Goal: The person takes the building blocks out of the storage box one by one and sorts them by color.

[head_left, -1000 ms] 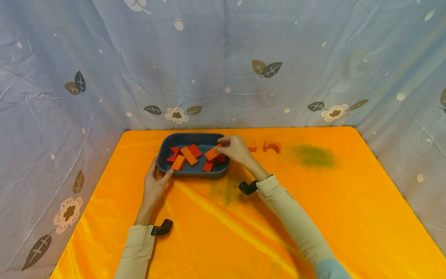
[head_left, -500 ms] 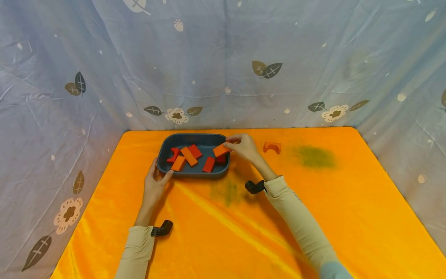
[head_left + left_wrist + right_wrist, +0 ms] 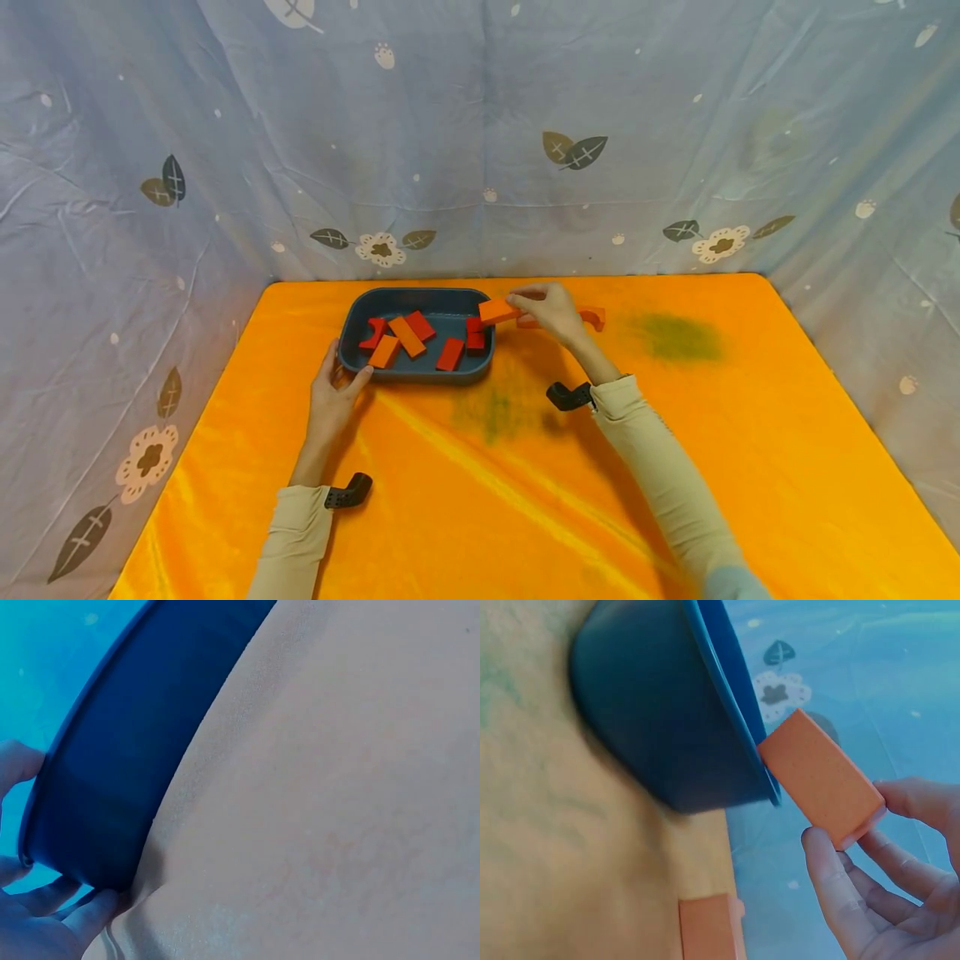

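Note:
In the head view, a dark blue-grey tray (image 3: 420,377) holds several red and orange toy blocks. My left hand (image 3: 330,404) grips its left end, thumb at the rim and fingers against the outer wall. Over the tray's right rim, my right hand (image 3: 557,315) pinches an orange rectangular block (image 3: 498,311) by one end. In the right wrist view this block (image 3: 823,780) slants beside the rim. Within the tray lie a red notched block (image 3: 372,333), orange blocks such as one near the middle (image 3: 407,337), and red blocks, one at front right (image 3: 450,354).
On the yellow cloth (image 3: 465,492), right of the tray, an orange block (image 3: 527,322) lies partly under my right hand. Just beyond it is an orange arch block (image 3: 595,317). A grey-blue patterned curtain (image 3: 480,150) stands behind the table and along both sides.
My right hand has moved right with the orange block, from above the tray's inside to its right rim. Small red blocks at the tray's right end now show. The left hand stays put.

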{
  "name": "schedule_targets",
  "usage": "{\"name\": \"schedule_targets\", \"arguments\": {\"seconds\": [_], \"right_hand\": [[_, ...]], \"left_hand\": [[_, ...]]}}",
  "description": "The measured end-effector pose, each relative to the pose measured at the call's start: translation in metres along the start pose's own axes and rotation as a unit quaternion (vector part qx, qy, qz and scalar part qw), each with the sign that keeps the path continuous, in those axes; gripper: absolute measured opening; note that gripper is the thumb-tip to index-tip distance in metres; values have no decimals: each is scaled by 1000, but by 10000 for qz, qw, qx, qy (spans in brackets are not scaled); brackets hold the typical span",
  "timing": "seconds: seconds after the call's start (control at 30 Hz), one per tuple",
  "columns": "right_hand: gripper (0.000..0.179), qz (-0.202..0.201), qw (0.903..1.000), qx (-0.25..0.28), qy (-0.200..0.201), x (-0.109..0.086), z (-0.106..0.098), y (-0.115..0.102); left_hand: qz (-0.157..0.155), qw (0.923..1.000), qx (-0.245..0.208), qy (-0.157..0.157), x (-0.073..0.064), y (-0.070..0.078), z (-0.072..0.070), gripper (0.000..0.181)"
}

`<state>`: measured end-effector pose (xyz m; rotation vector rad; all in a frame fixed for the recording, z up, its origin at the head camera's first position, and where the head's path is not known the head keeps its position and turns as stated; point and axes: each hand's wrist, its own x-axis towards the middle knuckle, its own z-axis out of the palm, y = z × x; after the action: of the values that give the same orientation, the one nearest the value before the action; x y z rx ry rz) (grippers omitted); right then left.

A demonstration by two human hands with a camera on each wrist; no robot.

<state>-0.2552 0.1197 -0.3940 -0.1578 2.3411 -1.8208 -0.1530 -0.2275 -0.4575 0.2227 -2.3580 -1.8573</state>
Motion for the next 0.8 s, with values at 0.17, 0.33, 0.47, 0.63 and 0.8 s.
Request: {"name": "schedule_targets", "arguments": {"seconds": [0.17,0.33,0.47,0.63,0.8], "right_hand": [[43,-176,9995,178,181,-3,-16,6],[43,-90,9992,196,344,-7,-34,16],[45,-27,9986,299,442,-12,-52,23],[49,118,9971,374,656,-20,-77,29],[52,215,9945,448,917,-30,-104,35]], "left_hand": [[63,10000,-25,9,0,-1,1,82],[68,10000,-7,26,1,-1,0,82],[28,10000,24,53,1,-1,0,81],[13,10000,21,24,0,0,1,82],[9,10000,-43,-3,-1,1,1,83]]}}
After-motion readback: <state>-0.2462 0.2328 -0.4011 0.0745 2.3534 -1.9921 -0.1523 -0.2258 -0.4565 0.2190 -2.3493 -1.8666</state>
